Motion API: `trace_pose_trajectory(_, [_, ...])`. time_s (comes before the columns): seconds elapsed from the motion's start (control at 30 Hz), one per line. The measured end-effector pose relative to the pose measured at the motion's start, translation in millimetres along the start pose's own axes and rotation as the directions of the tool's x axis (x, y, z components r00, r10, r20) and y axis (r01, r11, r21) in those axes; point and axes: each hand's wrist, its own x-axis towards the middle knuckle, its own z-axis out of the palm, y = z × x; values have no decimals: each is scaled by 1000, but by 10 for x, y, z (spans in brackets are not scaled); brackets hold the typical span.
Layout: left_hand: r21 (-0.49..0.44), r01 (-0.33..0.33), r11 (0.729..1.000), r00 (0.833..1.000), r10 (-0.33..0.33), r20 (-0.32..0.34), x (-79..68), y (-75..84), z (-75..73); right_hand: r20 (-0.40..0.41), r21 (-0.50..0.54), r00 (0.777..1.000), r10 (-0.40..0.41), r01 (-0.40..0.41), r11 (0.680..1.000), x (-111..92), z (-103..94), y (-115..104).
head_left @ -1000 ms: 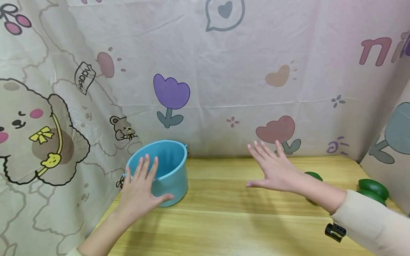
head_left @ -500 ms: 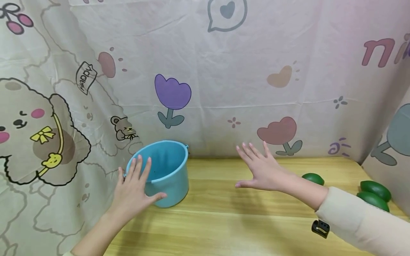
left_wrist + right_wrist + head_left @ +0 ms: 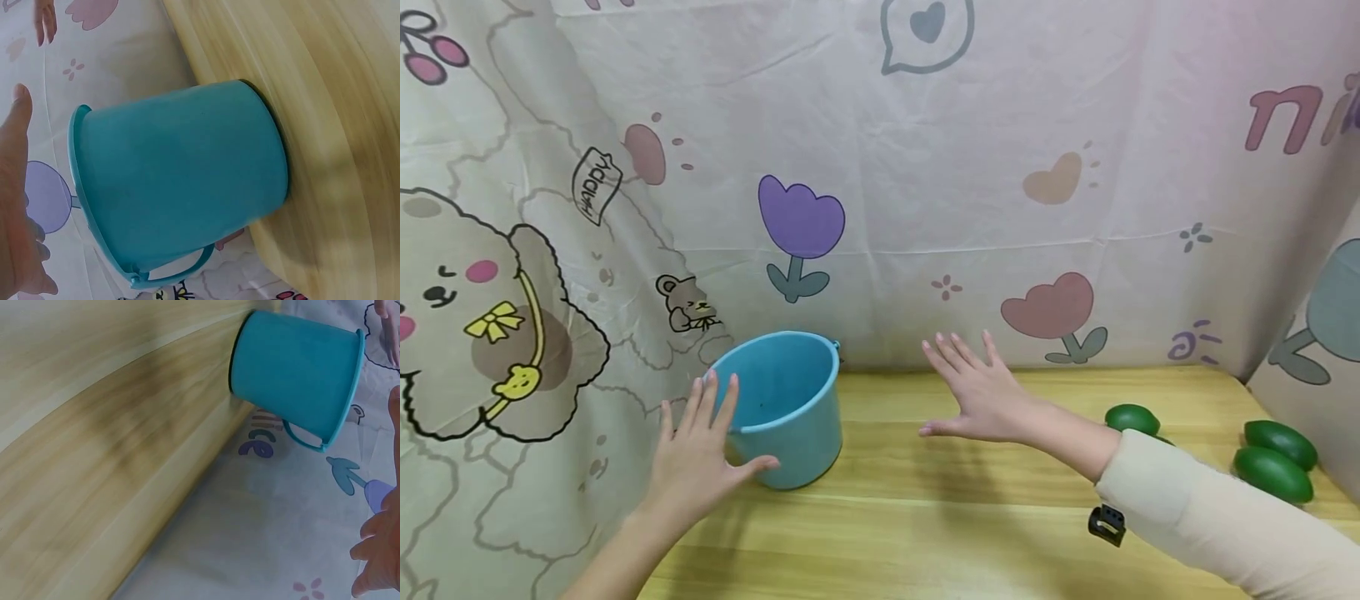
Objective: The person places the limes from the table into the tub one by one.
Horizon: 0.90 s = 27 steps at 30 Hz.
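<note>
A light blue bucket (image 3: 805,442) stands upright at the left of the wooden table, its inside showing no contents apart from a tiny dark speck. My left hand (image 3: 692,467), fingers spread, is held up in front of the bucket's left side and covers part of it in the head view. In the left wrist view a gap separates that hand from the bucket wall (image 3: 181,169). To the right of the bucket, my right hand (image 3: 981,398) hovers over the table with straight, spread fingers. Neither hand holds anything.
Smooth dark green oval fruits lie at the table's right: one (image 3: 1132,418) behind my right forearm, with another mostly hidden, and a pair (image 3: 1273,473) near the right edge. A printed cloth (image 3: 880,167) hangs behind and at both sides. A black band (image 3: 1107,524) hangs below my right sleeve.
My right hand has moved left, toward the bucket. My left hand has drifted left and slightly down, uncovering more of the bucket. The bucket has stayed in place.
</note>
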Motion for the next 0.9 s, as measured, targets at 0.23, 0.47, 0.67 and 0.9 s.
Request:
trace_pose_trajectory(0.23, [3, 9, 1000, 1000, -9, 8, -46, -40, -9, 0, 13, 1000, -18, 18, 1000, 124, 45, -79])
trace_pose_trajectory(0.47, [-6, 32, 999, 999, -32, -12, -111, -90, -16, 5, 3, 1000, -29, 29, 1000, 228, 135, -137])
trace_pose_trajectory(0.67, [-10, 17, 1000, 999, -17, -48, -154, -150, -24, -11, -55, 999, -40, 40, 998, 289, 182, -138])
trace_pose_trajectory(0.9, [-5, -25, 1000, 996, 24, -91, -208, -186, 24, -1, -116, 998, -63, 62, 991, 412, 222, -172])
